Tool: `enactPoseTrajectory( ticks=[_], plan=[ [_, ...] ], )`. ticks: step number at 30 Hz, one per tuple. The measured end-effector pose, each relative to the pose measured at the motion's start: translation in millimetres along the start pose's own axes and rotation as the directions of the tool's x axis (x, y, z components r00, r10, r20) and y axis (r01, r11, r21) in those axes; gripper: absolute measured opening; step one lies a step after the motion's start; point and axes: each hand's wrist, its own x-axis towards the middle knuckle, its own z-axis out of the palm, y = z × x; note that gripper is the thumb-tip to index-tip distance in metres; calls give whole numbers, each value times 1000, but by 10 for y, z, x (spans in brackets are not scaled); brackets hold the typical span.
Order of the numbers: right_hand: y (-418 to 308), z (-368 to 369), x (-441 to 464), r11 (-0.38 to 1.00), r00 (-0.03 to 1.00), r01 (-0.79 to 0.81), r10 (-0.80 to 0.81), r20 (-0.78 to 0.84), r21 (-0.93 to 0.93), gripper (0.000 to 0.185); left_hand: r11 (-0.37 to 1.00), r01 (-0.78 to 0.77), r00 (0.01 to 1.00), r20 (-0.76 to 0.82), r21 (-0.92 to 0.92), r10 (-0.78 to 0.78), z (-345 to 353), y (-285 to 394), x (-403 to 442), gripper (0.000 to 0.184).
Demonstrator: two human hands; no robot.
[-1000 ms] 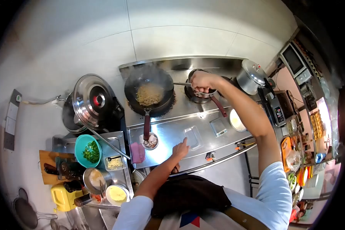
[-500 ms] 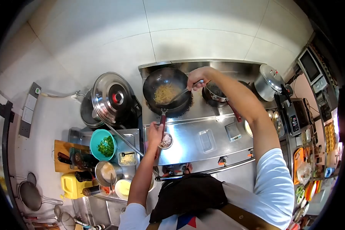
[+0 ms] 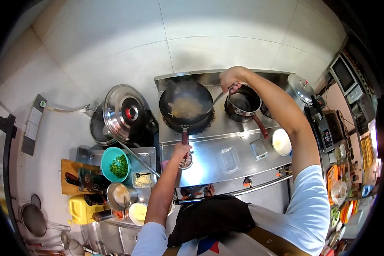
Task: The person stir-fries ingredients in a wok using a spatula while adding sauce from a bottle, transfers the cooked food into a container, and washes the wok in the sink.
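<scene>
My left hand (image 3: 182, 151) is closed round the red-brown handle of a black wok (image 3: 168, 91) on the left burner. Pale shredded food (image 3: 187, 107), blurred by motion, lies in the wok. Above the right side of the wok, my right hand (image 3: 232, 80) grips the upper end of a metal spatula (image 3: 217, 99); its lower end reaches the wok's right side. Under my left hand, a small bowl (image 3: 187, 163) with pale pieces is partly hidden.
A saucepan (image 3: 243, 100) stands right of the wok. On the counter are a clear tray (image 3: 230, 159), a scale (image 3: 259, 149) and a white bowl (image 3: 281, 141). At left are a large lid (image 3: 115, 106), a teal bowl of greens (image 3: 106, 164) and a yellow jug (image 3: 79, 209).
My right hand has moved right with the spatula, toward the wok's right side. My left hand and the wok handle have shifted slightly right. The food has become blurred.
</scene>
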Motion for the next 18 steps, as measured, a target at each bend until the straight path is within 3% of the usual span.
enactPoseTrajectory(
  ticks=[3,4,5,6,8,9,10,11,13,14,18],
  plan=[
    [59,39,164,998,998,-49,50,37,-37,19,998,-39,999,-30,47,40,65,23,-32,14],
    [289,99,673,993,988,-51,66,140,-109,15,999,-41,998,-47,28,43,96,30,-47,14],
    [470,260,921,995,988,-86,79,132,51,17,999,-25,998,-58,37,27,110,40,-64,13],
    [521,428,957,991,984,-130,127,126,19,14,999,-8,998,-69,45,11,120,54,-83,12],
    [1039,936,1721,996,997,-10,3,81,84,4,998,-14,995,-93,68,20,136,122,-137,11],
    [1056,1147,1583,988,988,138,-133,-75,66,7,996,-34,993,-107,82,43,147,161,-185,11],
    [1048,1367,1578,983,944,182,-185,-273,-35,18,994,-50,991,-122,100,62,145,171,-219,11],
    [1178,1625,1717,925,772,306,-379,-511,-223,25,990,-59,990,-123,126,74,116,125,-182,10],
    [1009,1879,1389,971,784,238,-193,-591,-1,26,980,-69,988,-123,188,93,16,-23,-42,10],
    [981,1951,1326,973,780,228,-167,-603,25,27,992,-55,995,-78,111,64,34,97,-262,11],
    [1061,2200,1215,975,778,200,-98,-620,96,28,980,2,999,-46,201,8,166,343,-748,14]
  ],
)
